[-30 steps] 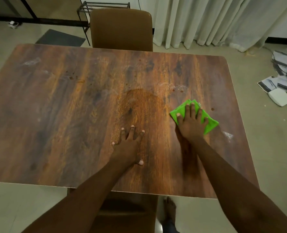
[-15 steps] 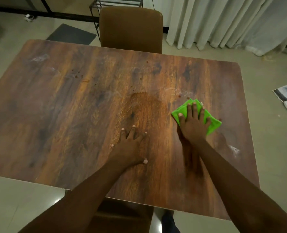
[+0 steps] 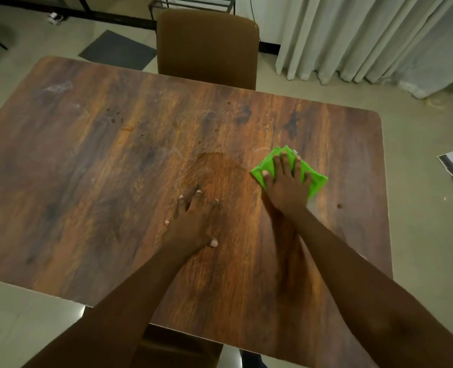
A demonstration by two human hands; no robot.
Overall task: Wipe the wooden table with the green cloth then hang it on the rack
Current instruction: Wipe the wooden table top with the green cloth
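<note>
Cloth unmoved under flat, spread right hand; left hand stays splayed on table.

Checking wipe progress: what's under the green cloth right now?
The green cloth lies flat on the wooden table, pressed down by the right hand. Whether any dirt remains beneath the cloth is hidden.

wooden table bears folded green cloth and both hands.
</note>
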